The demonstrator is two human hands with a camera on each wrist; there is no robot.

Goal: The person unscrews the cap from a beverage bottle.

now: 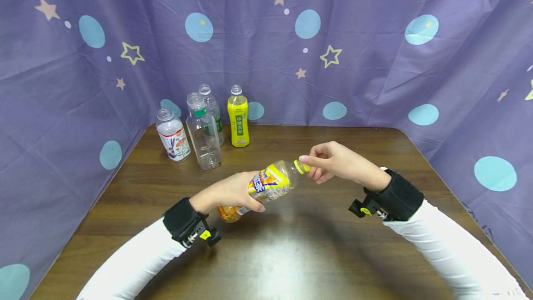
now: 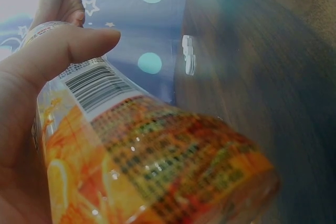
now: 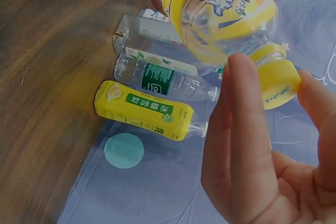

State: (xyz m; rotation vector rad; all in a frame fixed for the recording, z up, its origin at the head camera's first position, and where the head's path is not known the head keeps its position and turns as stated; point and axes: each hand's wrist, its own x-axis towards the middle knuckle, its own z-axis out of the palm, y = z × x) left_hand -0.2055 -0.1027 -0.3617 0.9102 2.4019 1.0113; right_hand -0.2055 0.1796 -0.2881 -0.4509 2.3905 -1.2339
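Observation:
A clear plastic bottle [image 1: 266, 184] with a yellow and orange label is held tilted above the table, bottom toward me and neck pointing right. My left hand [image 1: 226, 192] grips its lower body, thumb [image 2: 58, 51] lying across the label near the barcode. My right hand [image 1: 310, 163] pinches the yellow cap [image 1: 300, 166] at the neck. In the right wrist view the cap [image 3: 278, 80] sits between a finger [image 3: 244, 129] and the thumb, with the bottle's shoulder [image 3: 220, 9] above. The left wrist view is filled by the bottle's orange base [image 2: 157, 166].
Several uncapped bottles stand at the table's back left: a white-labelled one [image 1: 172, 135], a clear one [image 1: 204, 135], a green-labelled one [image 1: 213, 110] and a yellow one [image 1: 238, 117]. Purple star-patterned cloth [image 1: 374, 59] walls the wooden table [image 1: 291, 253] on three sides.

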